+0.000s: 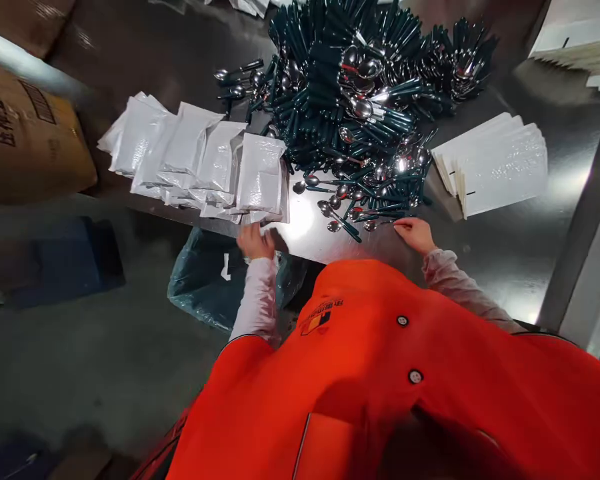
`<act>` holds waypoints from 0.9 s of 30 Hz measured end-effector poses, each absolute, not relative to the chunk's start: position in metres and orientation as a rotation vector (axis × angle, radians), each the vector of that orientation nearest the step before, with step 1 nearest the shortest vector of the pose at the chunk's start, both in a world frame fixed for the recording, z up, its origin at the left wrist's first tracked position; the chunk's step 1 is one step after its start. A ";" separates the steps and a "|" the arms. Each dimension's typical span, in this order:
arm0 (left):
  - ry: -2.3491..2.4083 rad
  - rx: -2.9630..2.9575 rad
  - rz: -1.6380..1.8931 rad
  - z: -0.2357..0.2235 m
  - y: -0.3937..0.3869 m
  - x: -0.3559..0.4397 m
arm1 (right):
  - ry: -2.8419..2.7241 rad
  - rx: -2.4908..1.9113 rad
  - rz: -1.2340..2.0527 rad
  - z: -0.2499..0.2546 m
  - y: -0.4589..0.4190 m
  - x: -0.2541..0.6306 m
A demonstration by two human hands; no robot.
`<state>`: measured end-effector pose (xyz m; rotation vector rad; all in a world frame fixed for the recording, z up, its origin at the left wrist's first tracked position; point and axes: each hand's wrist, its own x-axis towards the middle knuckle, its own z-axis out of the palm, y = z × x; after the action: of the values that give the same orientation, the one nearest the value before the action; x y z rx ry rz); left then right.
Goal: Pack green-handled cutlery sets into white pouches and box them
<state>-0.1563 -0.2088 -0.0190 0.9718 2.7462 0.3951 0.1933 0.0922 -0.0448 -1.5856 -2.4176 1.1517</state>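
My right hand (415, 235) is closed in a pinch at the near edge of the heap, on the end of a spoon (371, 226) that lies with its bowl pointing left. Around it spreads a large heap of metal spoons with dark green handles (325, 100). Over at the table's front edge, my left hand (257, 241) is just below the white padded packets (261, 175), its fingers smeared by motion. Whether it touches the lowest packet is unclear. Several packets lie there in overlapping stacks.
A fanned stack of flat white envelopes (505, 163) lies right of the spoons on the metal table (520, 253). More white envelopes (580, 33) are at the far right corner. Below the front edge hangs a dark plastic bag (195, 287). A cardboard box (30, 133) stands at left.
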 end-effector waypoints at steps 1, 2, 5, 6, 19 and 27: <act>2.596 1.170 0.379 -0.028 -0.189 -0.141 | -2.504 -1.521 1.036 -0.047 0.096 0.192; 2.437 1.326 0.379 -0.038 -0.166 -0.126 | -2.585 -1.453 0.924 -0.049 0.101 0.190; 2.062 1.657 0.371 -0.061 -0.093 -0.087 | -2.810 -1.242 0.670 -0.051 0.112 0.179; 1.986 1.756 0.322 -0.066 -0.075 -0.079 | -2.876 -1.182 0.612 -0.051 0.115 0.174; 1.767 1.931 -0.020 -0.065 -0.056 -0.072 | -3.372 -0.907 0.507 -0.037 0.109 0.162; 1.953 1.555 0.116 -0.017 -0.025 -0.037 | -3.217 -1.041 0.742 -0.037 0.091 0.179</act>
<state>-0.0375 -0.0248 -0.0168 1.5554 1.9526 0.1157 0.1787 0.0910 -0.0367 -1.0411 -3.2173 0.7424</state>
